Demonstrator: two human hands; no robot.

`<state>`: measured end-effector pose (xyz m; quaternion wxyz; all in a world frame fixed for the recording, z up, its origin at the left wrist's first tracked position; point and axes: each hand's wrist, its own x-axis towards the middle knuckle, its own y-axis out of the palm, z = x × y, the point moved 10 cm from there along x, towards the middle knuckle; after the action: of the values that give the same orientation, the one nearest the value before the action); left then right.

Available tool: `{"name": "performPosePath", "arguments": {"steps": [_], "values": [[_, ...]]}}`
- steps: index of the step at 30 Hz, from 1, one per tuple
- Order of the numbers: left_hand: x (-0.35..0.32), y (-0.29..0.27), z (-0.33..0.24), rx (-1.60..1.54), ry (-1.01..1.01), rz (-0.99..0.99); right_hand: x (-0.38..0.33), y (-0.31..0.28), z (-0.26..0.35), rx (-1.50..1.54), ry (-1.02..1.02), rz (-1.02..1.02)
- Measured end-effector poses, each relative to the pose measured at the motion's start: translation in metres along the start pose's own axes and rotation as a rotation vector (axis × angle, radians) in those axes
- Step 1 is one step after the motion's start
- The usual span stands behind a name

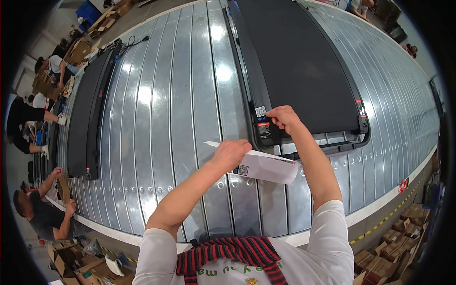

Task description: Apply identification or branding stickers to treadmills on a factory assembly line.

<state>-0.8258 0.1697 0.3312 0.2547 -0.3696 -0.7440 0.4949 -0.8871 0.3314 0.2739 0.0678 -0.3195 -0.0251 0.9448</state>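
My left hand [231,154] grips a white sheet of stickers [280,172], which hangs over the metal surface with a square code printed on it. With thumb and finger pinched, my right hand [283,118] holds the edge of a small square-code sticker [260,111] at the near left corner of a black treadmill [308,66]. Below that sticker, a black label [264,130] with a red band is on the treadmill's side rail. The treadmill lies flat, its wide belt running away from me. Another red-marked label [361,109] is at its near right corner.
The treadmill rests on a slatted metal conveyor [166,95] with a pale edge. A second black treadmill [88,109] lies farther left. Several people work along the left side, one holding a piece of cardboard [63,189]. Cardboard boxes [380,261] are stacked at the lower right.
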Motion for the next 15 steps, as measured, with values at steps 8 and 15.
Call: {"name": "performPosePath", "arguments": {"steps": [8,15], "values": [[0.004,-0.007,0.001,-0.009,0.009,-0.012,0.0,-0.001,-0.001,0.016,-0.021,-0.033],[0.01,-0.017,-0.001,0.011,0.057,-0.063,-0.003,-0.001,0.002,-0.017,-0.07,-0.072]]}}
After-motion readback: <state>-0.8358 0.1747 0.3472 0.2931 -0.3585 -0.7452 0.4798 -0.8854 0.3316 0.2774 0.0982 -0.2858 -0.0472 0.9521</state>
